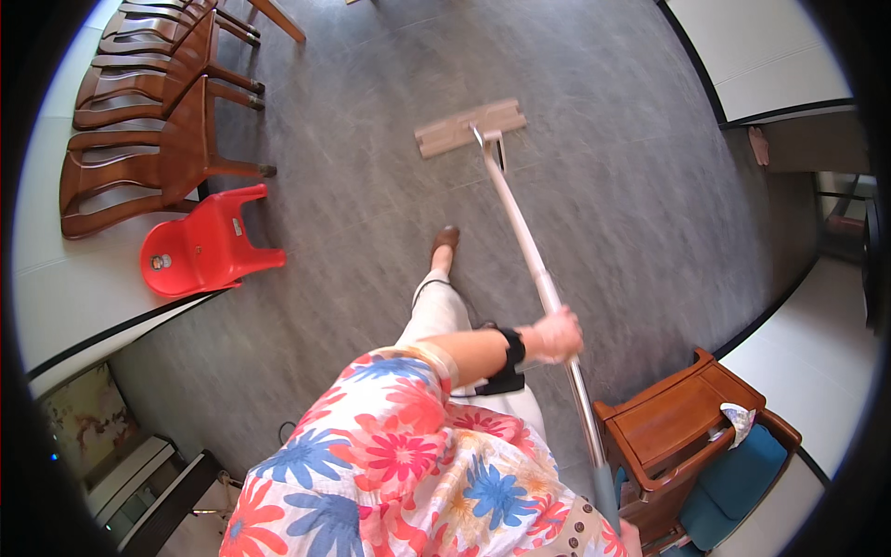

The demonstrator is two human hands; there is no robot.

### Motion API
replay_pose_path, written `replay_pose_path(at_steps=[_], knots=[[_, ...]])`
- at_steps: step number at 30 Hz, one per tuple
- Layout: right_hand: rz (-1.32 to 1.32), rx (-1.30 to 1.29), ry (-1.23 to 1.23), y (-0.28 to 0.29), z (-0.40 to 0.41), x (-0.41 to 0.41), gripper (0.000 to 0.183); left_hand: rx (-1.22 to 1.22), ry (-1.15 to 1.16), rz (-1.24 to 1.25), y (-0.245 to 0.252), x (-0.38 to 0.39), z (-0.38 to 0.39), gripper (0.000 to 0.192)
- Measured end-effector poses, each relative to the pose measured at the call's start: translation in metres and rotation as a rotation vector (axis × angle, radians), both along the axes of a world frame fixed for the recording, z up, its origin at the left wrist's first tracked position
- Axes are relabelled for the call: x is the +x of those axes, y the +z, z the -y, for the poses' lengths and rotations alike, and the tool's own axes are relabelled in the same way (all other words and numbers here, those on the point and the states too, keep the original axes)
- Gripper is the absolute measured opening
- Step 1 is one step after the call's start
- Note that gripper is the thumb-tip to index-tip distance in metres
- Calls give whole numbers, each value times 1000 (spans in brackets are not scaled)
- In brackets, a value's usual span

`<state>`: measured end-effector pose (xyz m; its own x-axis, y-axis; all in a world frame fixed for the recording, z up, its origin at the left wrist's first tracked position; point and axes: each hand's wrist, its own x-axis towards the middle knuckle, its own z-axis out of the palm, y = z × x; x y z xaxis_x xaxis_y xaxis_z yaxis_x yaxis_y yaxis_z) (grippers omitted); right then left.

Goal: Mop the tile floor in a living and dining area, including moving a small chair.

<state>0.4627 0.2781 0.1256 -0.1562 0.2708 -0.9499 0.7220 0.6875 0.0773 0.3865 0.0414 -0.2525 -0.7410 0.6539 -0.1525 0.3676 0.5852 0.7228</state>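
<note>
A flat mop with a pinkish-beige plastic head [471,128] lies on the grey floor, well ahead of my feet. Its long pole [518,223] slants down to the lower right, past my body. My left hand [559,335], with a black band at the wrist, is closed around the middle of the pole. Lower down, at the bottom edge of the view, my right hand [629,539] is on the grey grip [607,498] of the pole; it shows only in part, beside my flowered sleeve.
Several wooden chairs [186,150] and a red plastic child's chair [209,244] line the left wall. A wooden high chair [686,418] with a teal seat cushion [738,480] is close on my right. White cabinets [773,63] are at the upper right.
</note>
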Motion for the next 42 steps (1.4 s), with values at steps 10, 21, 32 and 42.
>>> replay_pose_path(at_steps=[10, 21, 32, 42], knots=[[-118, -150, 113, -126, 152, -122, 17, -270, 317, -182, -77, -119, 182, 5], [-1, 43, 116, -21, 0, -97, 13, 18, 290, 61, 9, -77, 21, 4], [134, 64, -52, -116, 11, -163, 20, 4, 904, -175, -54, -102, 89, 19], [243, 196, 188, -132, -93, -210, 24, -424, 1409, 839, -138, -25, 298, 17]])
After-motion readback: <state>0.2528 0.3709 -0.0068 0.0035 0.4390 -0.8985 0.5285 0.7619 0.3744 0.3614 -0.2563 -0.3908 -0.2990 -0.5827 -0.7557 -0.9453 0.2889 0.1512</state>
